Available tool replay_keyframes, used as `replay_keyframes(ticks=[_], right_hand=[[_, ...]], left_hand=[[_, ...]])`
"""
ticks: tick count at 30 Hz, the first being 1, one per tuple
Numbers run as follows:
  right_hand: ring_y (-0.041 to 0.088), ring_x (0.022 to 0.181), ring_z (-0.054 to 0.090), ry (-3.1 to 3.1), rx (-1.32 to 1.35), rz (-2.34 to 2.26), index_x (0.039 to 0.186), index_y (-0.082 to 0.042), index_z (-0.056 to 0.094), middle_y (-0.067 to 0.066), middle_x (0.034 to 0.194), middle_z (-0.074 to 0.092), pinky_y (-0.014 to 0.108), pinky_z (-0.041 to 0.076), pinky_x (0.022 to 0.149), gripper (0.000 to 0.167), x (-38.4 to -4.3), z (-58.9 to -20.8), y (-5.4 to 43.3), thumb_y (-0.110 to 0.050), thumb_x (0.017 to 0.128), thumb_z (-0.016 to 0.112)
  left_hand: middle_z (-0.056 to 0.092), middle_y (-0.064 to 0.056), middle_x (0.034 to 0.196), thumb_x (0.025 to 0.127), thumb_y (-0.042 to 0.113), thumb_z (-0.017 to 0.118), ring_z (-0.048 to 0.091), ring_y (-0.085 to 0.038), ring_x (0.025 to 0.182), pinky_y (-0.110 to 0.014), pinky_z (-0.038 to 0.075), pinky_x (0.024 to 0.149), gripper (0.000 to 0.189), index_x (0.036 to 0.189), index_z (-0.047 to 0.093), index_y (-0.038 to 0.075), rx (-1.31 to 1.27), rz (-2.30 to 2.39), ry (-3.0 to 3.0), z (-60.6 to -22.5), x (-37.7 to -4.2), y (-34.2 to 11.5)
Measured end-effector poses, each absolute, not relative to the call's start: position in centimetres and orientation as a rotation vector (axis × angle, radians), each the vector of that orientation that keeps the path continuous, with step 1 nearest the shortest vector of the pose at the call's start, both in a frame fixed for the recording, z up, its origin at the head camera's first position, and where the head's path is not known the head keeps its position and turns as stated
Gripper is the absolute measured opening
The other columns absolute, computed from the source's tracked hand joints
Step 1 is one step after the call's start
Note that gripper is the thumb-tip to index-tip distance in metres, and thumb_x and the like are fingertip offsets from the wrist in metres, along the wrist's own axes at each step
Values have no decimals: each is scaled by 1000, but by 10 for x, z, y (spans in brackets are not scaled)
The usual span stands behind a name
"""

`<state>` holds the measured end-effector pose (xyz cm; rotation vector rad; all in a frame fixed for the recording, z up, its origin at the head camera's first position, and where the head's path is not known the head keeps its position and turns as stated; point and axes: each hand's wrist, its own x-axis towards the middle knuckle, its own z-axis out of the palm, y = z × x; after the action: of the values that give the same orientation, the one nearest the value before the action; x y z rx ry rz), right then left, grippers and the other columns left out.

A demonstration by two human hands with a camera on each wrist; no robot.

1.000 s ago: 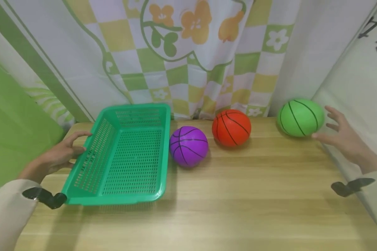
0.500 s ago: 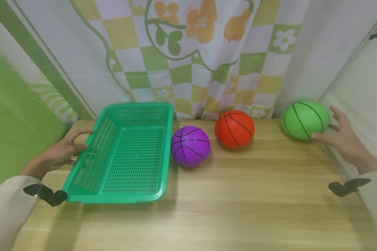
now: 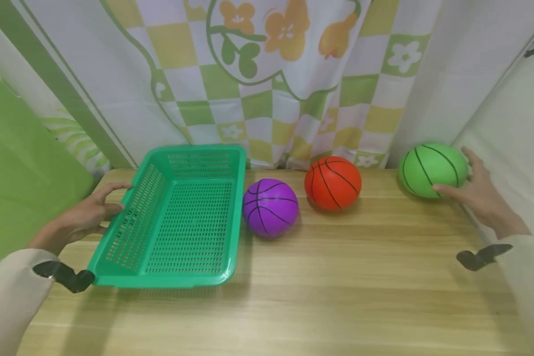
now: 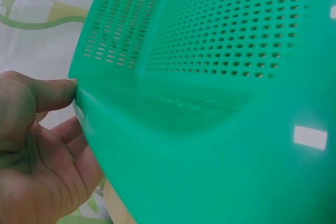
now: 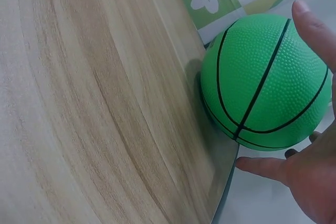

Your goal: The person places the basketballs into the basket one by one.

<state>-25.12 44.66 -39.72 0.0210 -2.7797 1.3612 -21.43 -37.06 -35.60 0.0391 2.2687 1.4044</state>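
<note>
A green perforated plastic basket [image 3: 184, 282] stands on the left of the table. My left hand [image 3: 89, 215] holds its left rim; in the left wrist view the thumb [image 4: 55, 94] lies at the rim's edge and the other fingers bend behind its outer side. At the far right corner sits a green basketball [image 3: 429, 170] with black lines. My right hand [image 3: 485, 195] is spread around its right side, thumb overlapping the ball's front. In the right wrist view a straight finger [image 5: 262, 169] points just below the ball.
A purple basketball [image 3: 270, 207] sits right beside the basket's right wall. Farther right is a red basketball [image 3: 333, 183] near the back edge of the wooden table [image 3: 338, 291]. Behind hangs a checked, flowered curtain [image 3: 267, 113]; a white sheet [image 3: 516, 148] borders the right side.
My right hand has moved left and in closer around the green basketball, its thumb now over the ball's front. The head view has shifted slightly. My left hand stays on the basket's rim.
</note>
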Motion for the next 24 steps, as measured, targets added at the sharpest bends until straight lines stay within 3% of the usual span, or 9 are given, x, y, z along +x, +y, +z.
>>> replay_keyframes(ticks=[5,9,11,17,24], right_hand=[[61,140,-5,-2782,4,1347,158,-34,-17,25,160,-20,82,6,100,110,-254,-399,446,-27,94,72],[55,142,-10,-2743,-26,1382,159,-26,-17,27,160,-18,74,-2,107,110,-257,-403,441,-25,94,72],[53,143,-9,-2716,-45,1413,159,-22,-16,27,161,-15,71,-2,110,111,-258,-407,437,-24,93,73],[56,142,-5,-2726,-99,1370,158,-21,-21,29,160,-15,74,5,108,115,-261,-414,436,-28,93,74],[53,142,8,-2646,-138,1311,161,-27,-4,26,160,0,75,15,107,111,-267,-418,430,-31,88,79]], left_hand=[[43,-34,134,109,10,39,64,-25,104,-58,53,85,54,155,13,22,51,1444,2242,-358,-215,-371],[57,-25,121,109,10,39,67,-26,99,-54,56,81,51,152,19,29,42,1483,2228,-359,-213,-374],[57,-23,122,109,10,39,67,-24,100,-54,56,81,50,151,21,31,41,1476,2229,-359,-212,-376],[47,-31,133,110,12,39,64,-24,105,-56,54,85,52,153,15,27,53,1437,2236,-360,-213,-374],[58,-22,122,109,10,40,67,-26,100,-56,55,81,50,150,20,31,50,1453,2236,-359,-217,-373]])
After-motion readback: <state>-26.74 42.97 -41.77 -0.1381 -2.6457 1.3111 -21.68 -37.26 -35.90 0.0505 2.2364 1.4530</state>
